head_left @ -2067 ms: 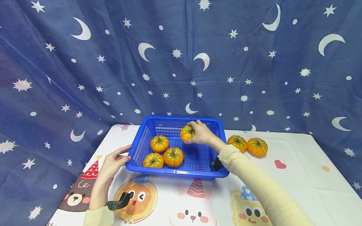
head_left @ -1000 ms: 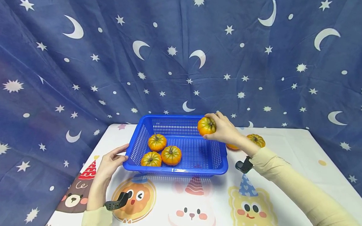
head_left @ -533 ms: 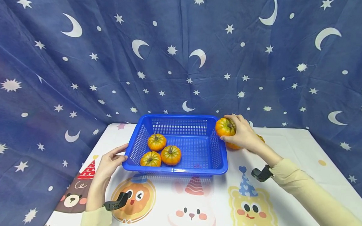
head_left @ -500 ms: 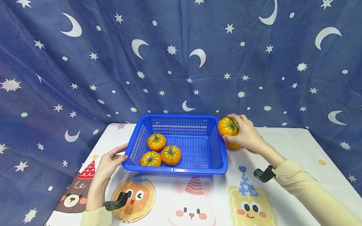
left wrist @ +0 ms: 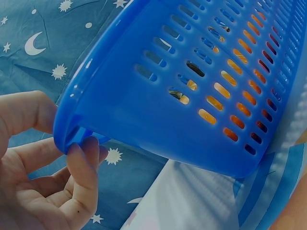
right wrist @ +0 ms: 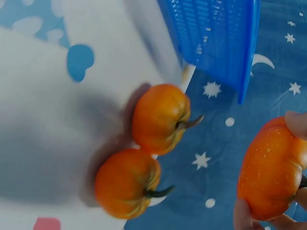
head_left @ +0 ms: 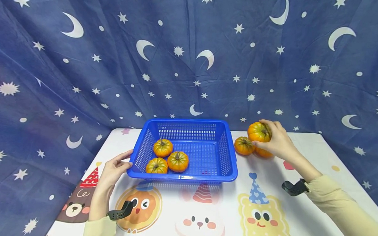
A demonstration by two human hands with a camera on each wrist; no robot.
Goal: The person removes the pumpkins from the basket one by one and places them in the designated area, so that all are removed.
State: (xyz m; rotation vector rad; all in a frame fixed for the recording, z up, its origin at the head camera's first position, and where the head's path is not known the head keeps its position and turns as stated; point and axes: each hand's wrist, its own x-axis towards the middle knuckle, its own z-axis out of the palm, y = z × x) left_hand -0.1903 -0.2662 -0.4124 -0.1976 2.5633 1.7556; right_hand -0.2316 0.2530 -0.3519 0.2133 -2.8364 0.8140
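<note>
A blue plastic basket point(head_left: 180, 177) stands on the table, with three small orange pumpkins in its left half, one of them the front-right pumpkin point(head_left: 178, 161). My left hand point(head_left: 113, 171) pinches the basket's left rim; in the left wrist view its thumb and fingers point(left wrist: 84, 172) are curled at the rim's corner. To the right of the basket, my right hand point(head_left: 277, 142) grips a pumpkin point(head_left: 259, 132) in the air. Below it two more pumpkins rest on the table, the left pumpkin point(head_left: 243, 146) in plain sight and the right pumpkin point(head_left: 264, 153) partly hidden.
The table point(head_left: 313, 150) has a white cloth printed with cartoon figures. Behind it hangs a dark blue curtain point(head_left: 166, 61) with moons and stars. Each wrist bears a black strap, such as the left strap point(head_left: 121, 213).
My right hand has lifted the pumpkin out of the basket and carried it right, over the two pumpkins on the table. The left hand stays at the basket's rim.
</note>
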